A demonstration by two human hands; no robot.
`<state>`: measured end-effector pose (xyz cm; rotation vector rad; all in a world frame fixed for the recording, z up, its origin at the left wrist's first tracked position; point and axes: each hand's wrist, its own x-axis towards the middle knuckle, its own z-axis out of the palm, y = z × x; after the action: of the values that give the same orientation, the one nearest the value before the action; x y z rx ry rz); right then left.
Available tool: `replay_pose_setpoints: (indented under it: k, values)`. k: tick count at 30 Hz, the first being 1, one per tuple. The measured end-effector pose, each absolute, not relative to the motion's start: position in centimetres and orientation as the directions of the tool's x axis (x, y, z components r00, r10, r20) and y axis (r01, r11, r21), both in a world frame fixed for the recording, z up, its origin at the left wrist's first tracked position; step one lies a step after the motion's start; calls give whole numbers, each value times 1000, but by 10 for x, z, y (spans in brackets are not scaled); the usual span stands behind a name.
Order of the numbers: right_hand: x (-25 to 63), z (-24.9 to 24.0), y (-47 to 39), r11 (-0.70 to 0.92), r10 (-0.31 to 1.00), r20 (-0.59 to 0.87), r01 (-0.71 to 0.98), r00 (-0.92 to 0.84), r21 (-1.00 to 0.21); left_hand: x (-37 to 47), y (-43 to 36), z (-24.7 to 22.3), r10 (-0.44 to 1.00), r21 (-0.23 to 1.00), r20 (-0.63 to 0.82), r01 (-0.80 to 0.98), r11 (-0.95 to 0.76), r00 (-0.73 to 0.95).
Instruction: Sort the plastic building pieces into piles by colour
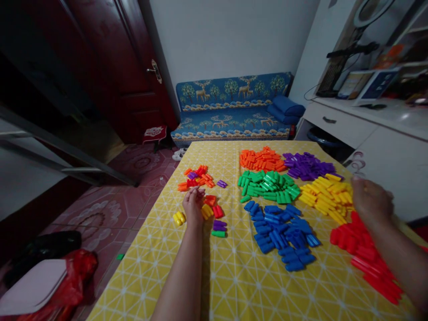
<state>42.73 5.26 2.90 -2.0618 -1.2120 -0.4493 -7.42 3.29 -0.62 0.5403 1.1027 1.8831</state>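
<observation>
My left hand: fingers part curled, tips close; can't tell if anything held; loose mixed pieces around it; my right hand blurred, grip unreadable, by yellow pile and red pile, near table's right edge; open tablecloth nearside of blue pile.

One blue sofa, patterned with deer and trees, set against a pale wall ahead of both hands. One dark red door, fitted with a metal handle, seen ahead and left of the left hand. Floor laid in reddish tiles. White cabinet placed beyond the right hand. Room dimly lit.
</observation>
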Motion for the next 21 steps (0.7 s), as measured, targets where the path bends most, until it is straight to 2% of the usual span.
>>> replay_pose_setpoints:
  k: [1,2,4,6,9,12,17,21]
  values:
    - [399,35,50,-209,639,606,866,473,-455,-75,34,-7,842,851,-61,-469,-236,-536]
    - [367,41,44,-22,668,629,856,397,-516,-76,34,-7,841,851,-63,-470,-236,-537]
    - [294,49,26,324,739,637,714,218,-620,-77,36,-9,841,859,-50,-453,-239,-539]
    - [219,50,3,476,806,592,584,9,-658,-79,36,-10,842,856,-42,-454,-246,-537]
    - [129,38,-31,555,830,466,527,-306,-644,-82,36,-11,840,809,-72,-524,-267,-538]
    - [80,21,-48,564,824,339,614,-453,-552,-84,34,-10,839,768,-102,-578,-276,-535]
    - [62,5,-23,521,853,218,740,-474,-426,-82,31,-8,840,756,-78,-581,-301,-537]
    - [57,2,11,510,859,278,763,-430,-397,-82,33,-11,837,801,-44,-519,-297,-546]
